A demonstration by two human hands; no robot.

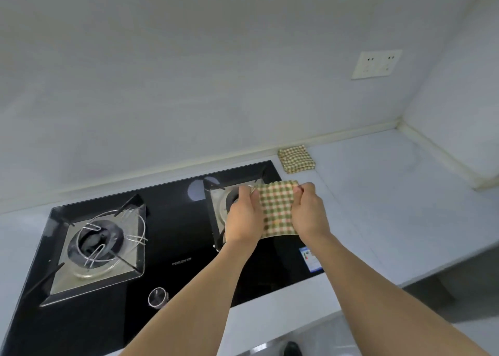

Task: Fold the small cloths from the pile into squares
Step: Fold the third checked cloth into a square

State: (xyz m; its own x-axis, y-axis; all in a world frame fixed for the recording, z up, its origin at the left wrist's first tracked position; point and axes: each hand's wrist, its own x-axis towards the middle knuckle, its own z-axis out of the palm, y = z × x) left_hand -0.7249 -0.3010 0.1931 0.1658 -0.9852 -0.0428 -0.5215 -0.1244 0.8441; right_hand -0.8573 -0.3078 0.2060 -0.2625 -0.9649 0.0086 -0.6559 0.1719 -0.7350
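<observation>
A small green, orange and cream checked cloth [278,210] hangs in the air above the right side of the stove. My left hand [243,218] pinches its upper left corner and my right hand [310,212] pinches its upper right corner, so the cloth is stretched between them and drops down in front of my wrists. A stack of folded checked cloths [296,158] of the same pattern lies on the counter beyond, close to the wall. My hands hide the side edges of the held cloth.
A black glass gas stove [167,250] with a left burner [98,243] and a right burner [226,202] fills the counter's left part, with a knob [157,297] in front. Pale countertop [391,199] extends right to the wall corner. A socket plate [376,64] is on the wall.
</observation>
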